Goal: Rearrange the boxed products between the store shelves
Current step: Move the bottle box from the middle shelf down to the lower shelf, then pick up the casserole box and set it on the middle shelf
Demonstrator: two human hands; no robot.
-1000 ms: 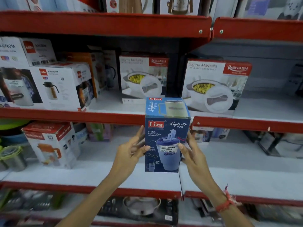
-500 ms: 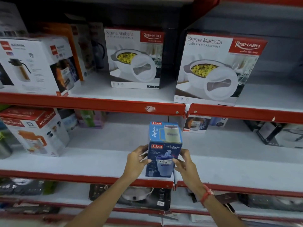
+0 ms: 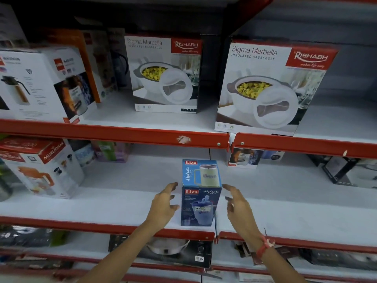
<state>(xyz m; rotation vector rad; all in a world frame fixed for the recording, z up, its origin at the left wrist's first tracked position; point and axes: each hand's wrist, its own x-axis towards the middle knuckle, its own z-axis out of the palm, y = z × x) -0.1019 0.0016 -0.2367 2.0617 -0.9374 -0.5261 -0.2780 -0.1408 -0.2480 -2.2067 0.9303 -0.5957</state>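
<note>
Right hand: nearest me, wrist wearing a red thread band; fingers spread and loosely curled, gripping nothing, just beside the box's right edge at about 3 o'clock of it; whether a fingertip grazed the top corner, I could not tell.
Left hand: fingers spread wide, empty, just beside the box's left face at 9 o'clock, a thin gap showing.
Liza Hydrate Pro box: stood on the lower white shelf, close to its red front lip and just left of the seam between two shelf sections.
Long axis: vertical; the box stood upright on its small base.
Facing: the printed front with the blue sipper cup looked out toward the aisle at 6 o'clock; the top panel tipped into my view.
Risk, tipping: a tall box on a narrow footprint, so a brush from either open hand would likely rock it.
Risk, falling: being so near the lip, a nudge toward 6 o'clock could send it off the front.
Muruidhar jug box: well apart at 9 o'clock, no threat.
Sigma Marbella casserole boxes: on the shelf above at 12 o'clock, clear of the hands.
</note>
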